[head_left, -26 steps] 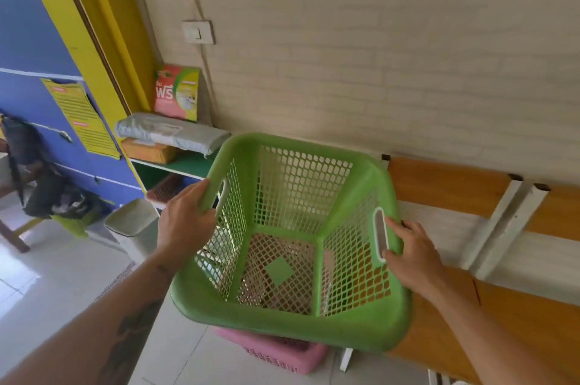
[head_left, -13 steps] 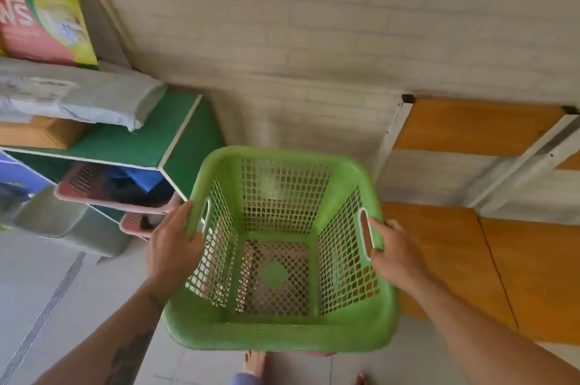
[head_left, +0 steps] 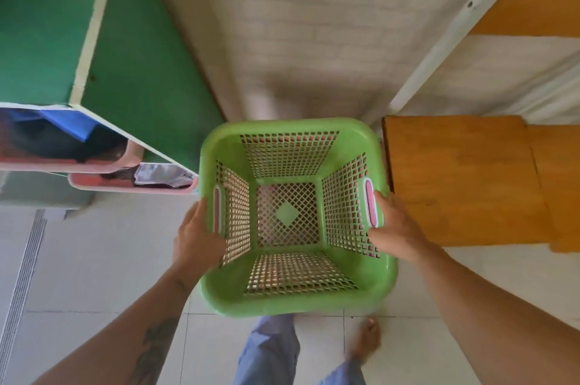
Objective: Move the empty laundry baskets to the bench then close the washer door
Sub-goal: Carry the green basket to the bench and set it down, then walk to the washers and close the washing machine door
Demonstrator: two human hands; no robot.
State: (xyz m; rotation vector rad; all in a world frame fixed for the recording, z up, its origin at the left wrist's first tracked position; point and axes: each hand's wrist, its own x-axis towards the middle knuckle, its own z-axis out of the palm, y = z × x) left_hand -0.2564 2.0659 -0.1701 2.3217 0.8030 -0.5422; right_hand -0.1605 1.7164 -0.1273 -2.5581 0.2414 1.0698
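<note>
From the head camera, looking straight down, one green basket [head_left: 295, 306] sits between the two hands, its open top facing the camera and nothing inside it. The left hand [head_left: 197, 240] grips the basket's left wall beside the handle slot, palm on the outside and thumb hooked over the rim. The right hand [head_left: 397, 231] grips the right wall in the same way, thumb over the rim just below that side's slot. Pink shows through both slots and through the mesh. Whether the basket hangs in the air or rests on something under it cannot be told.

The basket is over the tiled floor [head_left: 94, 259], and its right rim is just beside the left end of the one orange bench [head_left: 455, 177]; no part of it is on the seat. To the left stands one green shelf [head_left: 125, 71] with two pink baskets [head_left: 94, 168] in its lower level, both holding cloth. Below the basket are one bare foot [head_left: 367, 340] and a blue trouser leg [head_left: 270, 350]. A white brick wall [head_left: 314, 23] runs behind.
</note>
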